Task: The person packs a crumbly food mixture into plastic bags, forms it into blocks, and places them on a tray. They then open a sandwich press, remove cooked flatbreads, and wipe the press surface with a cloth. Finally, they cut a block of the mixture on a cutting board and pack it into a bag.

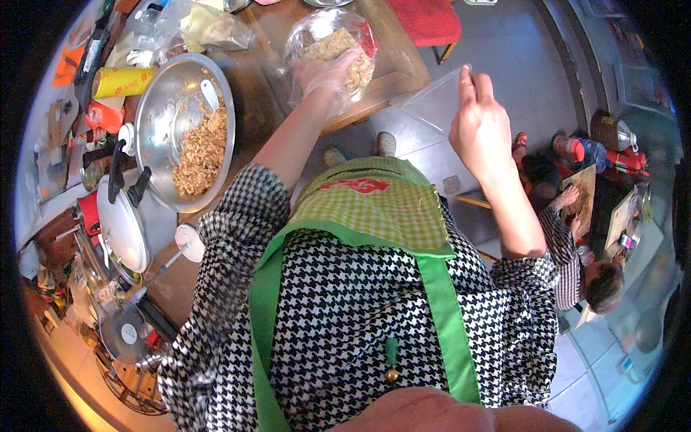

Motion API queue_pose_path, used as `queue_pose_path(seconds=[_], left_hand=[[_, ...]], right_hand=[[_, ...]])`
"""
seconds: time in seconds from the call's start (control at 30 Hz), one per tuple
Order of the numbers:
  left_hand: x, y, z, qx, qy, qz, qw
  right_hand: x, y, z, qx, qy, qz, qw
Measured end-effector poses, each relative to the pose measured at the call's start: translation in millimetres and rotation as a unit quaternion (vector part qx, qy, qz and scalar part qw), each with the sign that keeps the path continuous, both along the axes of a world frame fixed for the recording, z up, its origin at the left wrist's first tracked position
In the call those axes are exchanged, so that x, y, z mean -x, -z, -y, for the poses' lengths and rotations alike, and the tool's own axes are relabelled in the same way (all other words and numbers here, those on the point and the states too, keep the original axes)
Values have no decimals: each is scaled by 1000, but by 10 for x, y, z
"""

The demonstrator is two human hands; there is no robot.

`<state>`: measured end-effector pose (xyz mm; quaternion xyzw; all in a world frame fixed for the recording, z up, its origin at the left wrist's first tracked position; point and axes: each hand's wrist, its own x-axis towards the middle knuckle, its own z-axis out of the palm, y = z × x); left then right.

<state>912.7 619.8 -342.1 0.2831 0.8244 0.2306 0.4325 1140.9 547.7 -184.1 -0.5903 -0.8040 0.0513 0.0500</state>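
My left hand (325, 75) reaches over a round, shiny metal dish (315, 32) at the table's far edge. Its fingers are bent over a pale tan, crumbly block of food (337, 45). Clear plastic lies around the dish and under my wrist. Off the table's right corner, my right hand (481, 119) is raised, its fingers closed on the upper corner of a thin, clear plastic sheet (430, 102). That sheet slants down to the left toward the table. Whether it joins the plastic at the dish I cannot tell.
A large steel bowl (146, 137) to the left holds brown crumbly food (201, 160) and a white spoon (209, 93). A pot lid (121, 223) and a yellow package (122, 82) sit beside it. A red stool (430, 21) stands beyond. Another person (576, 270) works at the right.
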Motion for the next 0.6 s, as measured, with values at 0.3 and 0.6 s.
queue_pose_path(seconds=[0.3, 0.6], left_hand=[[-402, 3, -13, 66, 194, -228, 952], [-187, -186, 552, -160, 436, -256, 847]], right_hand=[[69, 252, -222, -234, 93, -153, 956], [-215, 1220, -279, -95, 94, -169, 976]])
